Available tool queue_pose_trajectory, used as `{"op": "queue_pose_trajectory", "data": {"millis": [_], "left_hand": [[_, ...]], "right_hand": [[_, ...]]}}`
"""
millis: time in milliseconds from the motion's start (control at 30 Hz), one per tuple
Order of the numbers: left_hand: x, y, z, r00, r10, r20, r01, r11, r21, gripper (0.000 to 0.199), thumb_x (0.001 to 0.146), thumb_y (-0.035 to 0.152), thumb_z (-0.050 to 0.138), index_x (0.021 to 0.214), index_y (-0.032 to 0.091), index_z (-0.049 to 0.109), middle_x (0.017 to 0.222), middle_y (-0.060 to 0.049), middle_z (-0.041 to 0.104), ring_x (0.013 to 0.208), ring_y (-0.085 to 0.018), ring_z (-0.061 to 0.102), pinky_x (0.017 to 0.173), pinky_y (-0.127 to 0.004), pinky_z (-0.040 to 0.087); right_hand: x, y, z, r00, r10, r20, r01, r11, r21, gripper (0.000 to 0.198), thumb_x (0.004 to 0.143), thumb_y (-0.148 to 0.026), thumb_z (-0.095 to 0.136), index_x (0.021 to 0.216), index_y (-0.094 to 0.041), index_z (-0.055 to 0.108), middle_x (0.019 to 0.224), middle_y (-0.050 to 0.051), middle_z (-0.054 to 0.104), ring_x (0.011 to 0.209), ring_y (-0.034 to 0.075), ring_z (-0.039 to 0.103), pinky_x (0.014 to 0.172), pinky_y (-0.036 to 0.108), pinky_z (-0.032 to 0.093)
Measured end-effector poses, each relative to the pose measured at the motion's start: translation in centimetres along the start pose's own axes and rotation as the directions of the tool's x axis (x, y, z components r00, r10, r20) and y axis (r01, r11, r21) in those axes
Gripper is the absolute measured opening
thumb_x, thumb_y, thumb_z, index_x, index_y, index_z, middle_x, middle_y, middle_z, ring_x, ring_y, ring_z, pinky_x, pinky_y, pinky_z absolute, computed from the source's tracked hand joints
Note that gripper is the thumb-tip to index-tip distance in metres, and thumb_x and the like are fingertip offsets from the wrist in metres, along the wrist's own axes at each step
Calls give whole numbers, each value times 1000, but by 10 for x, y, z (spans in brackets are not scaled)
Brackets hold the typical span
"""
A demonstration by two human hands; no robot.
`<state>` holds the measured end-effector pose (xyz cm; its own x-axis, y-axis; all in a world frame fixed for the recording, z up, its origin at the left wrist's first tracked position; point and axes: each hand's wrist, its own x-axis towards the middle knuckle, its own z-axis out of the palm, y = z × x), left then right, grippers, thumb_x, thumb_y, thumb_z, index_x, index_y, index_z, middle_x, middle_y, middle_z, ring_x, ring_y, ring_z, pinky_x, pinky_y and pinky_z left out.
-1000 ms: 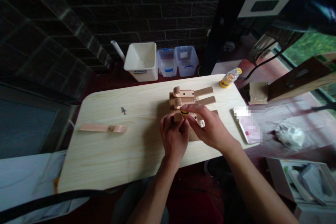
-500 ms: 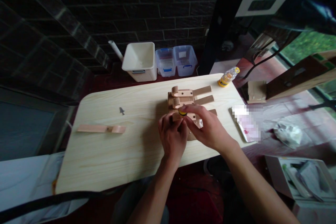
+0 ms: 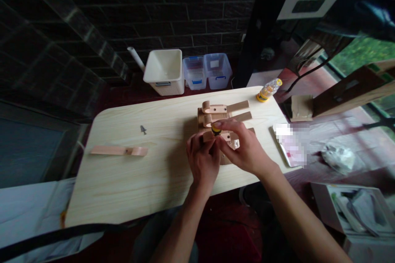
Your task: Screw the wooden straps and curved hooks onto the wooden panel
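My right hand (image 3: 242, 144) has its fingers closed round a short screwdriver (image 3: 216, 128) with a yellow and black handle, upright over a wooden piece. Its tip is hidden. My left hand (image 3: 203, 158) is closed at the near left end of that wooden piece (image 3: 207, 136), fingers wrapped about it. Below both hands is a wooden block (image 3: 226, 160), partly covered. Two similar wooden pieces with curled ends and dark holes, a far one (image 3: 215, 109) and a middle one (image 3: 207, 121), lie across it, with flat strips sticking out to the right.
On the table (image 3: 123, 189) lie a loose wooden strip (image 3: 119, 151) and a few dark screws (image 3: 143, 130) at left. A plastic bottle (image 3: 268, 91) stands at the far right corner, a phone-like flat object (image 3: 286, 148) near the right edge. Bins (image 3: 163, 68) stand beyond.
The screwdriver's yellow top shows more, as the fingers of my right hand have shifted and turned slightly on it. My left hand stays in place.
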<state>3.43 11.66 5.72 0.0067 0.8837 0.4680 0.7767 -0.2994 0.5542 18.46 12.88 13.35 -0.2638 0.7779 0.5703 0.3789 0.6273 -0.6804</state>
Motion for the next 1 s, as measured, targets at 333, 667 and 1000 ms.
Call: {"op": "queue_pose_trajectory", "data": {"millis": [333,667,1000], "left_hand": [[1,0,-1,1000,19,1,-19,1000,18,18,103,25,63,106,24,80,115,-12,73,114,-30,63,105,-48,51],[1,1,-2,1000,1,7,-1,1000,0,20,103,26,65,110,23,83,119,-13,73,117,-31,62,106,-48,51],[1,-1,0,1000,10,4,-10,1000,9,20,103,25,65,113,24,82,116,-12,75,115,-31,63,106,-47,50]], "right_hand": [[0,0,-2,998,56,24,-55,998,-39,35,103,-14,64,134,-30,62,122,6,79,112,22,78,93,36,67],[0,5,-1,999,4,-35,-6,998,-59,34,102,-16,67,133,-29,60,119,5,78,111,21,77,94,35,67],[-1,3,0,1000,22,0,-22,997,-72,34,105,-18,65,137,-30,64,123,4,81,113,21,80,93,34,69]]}}
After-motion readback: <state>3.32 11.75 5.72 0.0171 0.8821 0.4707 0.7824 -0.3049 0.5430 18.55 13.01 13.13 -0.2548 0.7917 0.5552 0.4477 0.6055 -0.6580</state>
